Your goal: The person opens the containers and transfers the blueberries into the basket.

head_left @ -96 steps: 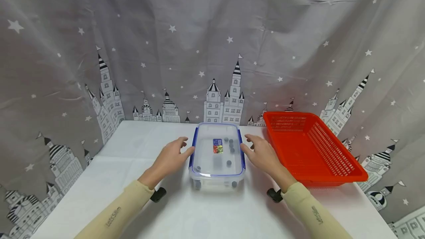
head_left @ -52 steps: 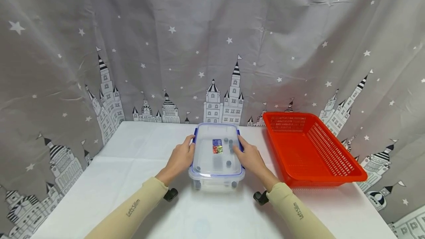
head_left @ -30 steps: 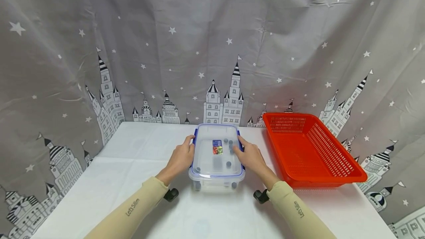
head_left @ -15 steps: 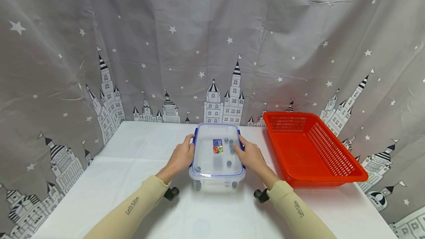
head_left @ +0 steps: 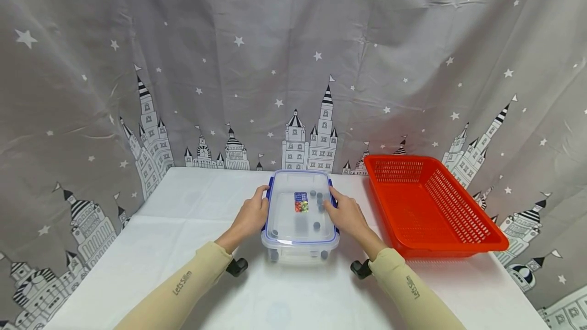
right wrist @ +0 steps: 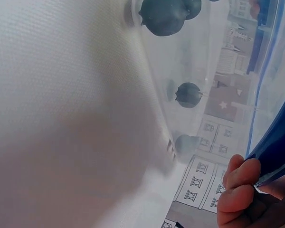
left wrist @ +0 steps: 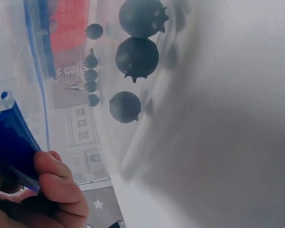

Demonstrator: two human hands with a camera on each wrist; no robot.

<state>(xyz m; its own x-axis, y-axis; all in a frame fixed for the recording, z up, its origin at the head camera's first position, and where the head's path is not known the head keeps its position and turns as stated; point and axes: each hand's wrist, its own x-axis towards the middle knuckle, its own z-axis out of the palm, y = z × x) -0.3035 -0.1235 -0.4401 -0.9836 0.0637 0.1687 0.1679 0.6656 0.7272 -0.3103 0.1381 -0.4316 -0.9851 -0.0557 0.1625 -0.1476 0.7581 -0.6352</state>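
A clear plastic food container (head_left: 293, 181) with a blue-edged lid and a small colour label sits in the middle of the table. Several dark round blueberries (left wrist: 137, 56) with little crowns lie inside, seen through its wall. My left hand (head_left: 249, 216) is at the container's left side, its fingers curled against a blue side latch (left wrist: 10, 135) that slants out from the wall. At the opposite side, my right hand (head_left: 348, 217) has its fingers curled against the other blue latch (right wrist: 279, 148), also slanting outward. The thumbs' contact is partly hidden in the wrist views.
A red plastic basket (head_left: 424, 218) with slotted walls stands right of the container, close to my right forearm. White cloth covers the table (head_left: 192, 200). Behind it hangs a grey curtain (head_left: 206, 65) printed with castles and stars.
Both hands came in from beside the container and took hold at its side latches. Over the last second they look unmoved, and the container and basket have stayed in place.
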